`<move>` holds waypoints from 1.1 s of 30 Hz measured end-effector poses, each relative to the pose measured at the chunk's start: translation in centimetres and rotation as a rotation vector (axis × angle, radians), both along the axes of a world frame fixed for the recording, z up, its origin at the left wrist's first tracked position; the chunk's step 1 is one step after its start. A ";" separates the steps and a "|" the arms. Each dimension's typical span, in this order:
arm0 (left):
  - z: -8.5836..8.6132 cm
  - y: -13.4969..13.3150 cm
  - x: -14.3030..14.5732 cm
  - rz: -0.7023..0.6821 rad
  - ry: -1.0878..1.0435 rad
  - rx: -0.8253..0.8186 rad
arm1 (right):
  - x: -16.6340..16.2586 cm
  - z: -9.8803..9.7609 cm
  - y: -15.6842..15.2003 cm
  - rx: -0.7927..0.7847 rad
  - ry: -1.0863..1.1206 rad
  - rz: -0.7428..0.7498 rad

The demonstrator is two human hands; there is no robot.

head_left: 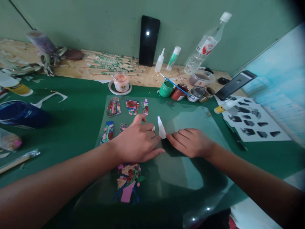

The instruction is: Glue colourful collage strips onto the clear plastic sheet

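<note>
A narrow white paper piece, wider at its lower end, is on a clear plastic sheet. My right hand has its fingers curled together, with the foremost fingertip at the paper's lower right edge; its thumb is hidden. To the left of the paper, my left hand rests low over the sheet, thumb apart from the bent fingers. Collage pieces in many colours, among them one in the top row, lie around it, and the hand partly covers some. A heap of coloured scraps sits below my left wrist.
Along the back are paint jars with a blue brush, a pink jar, a glue bottle, a phone and a plastic bottle. A printed pattern sheet is at right, a dark blue jar at left.
</note>
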State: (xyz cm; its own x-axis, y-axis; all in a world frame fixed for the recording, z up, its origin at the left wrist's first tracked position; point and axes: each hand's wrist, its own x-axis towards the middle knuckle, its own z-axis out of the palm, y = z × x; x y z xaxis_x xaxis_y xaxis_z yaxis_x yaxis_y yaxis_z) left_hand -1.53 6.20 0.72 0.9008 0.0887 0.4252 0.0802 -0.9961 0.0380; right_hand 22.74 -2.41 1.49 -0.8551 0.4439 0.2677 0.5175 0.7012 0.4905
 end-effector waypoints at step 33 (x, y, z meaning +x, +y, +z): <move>0.7 -0.2 -0.3 -0.090 -0.212 0.120 | -0.1 2.5 1.4 -0.047 0.455 -0.390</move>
State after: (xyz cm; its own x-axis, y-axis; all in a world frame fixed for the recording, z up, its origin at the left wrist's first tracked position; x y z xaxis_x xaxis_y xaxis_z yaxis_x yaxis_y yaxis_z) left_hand -1.88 6.03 1.46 0.7924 -0.0506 0.6079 -0.0066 -0.9972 -0.0744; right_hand 22.66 -0.98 4.01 -0.4310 0.7219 0.5414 0.8916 0.4331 0.1324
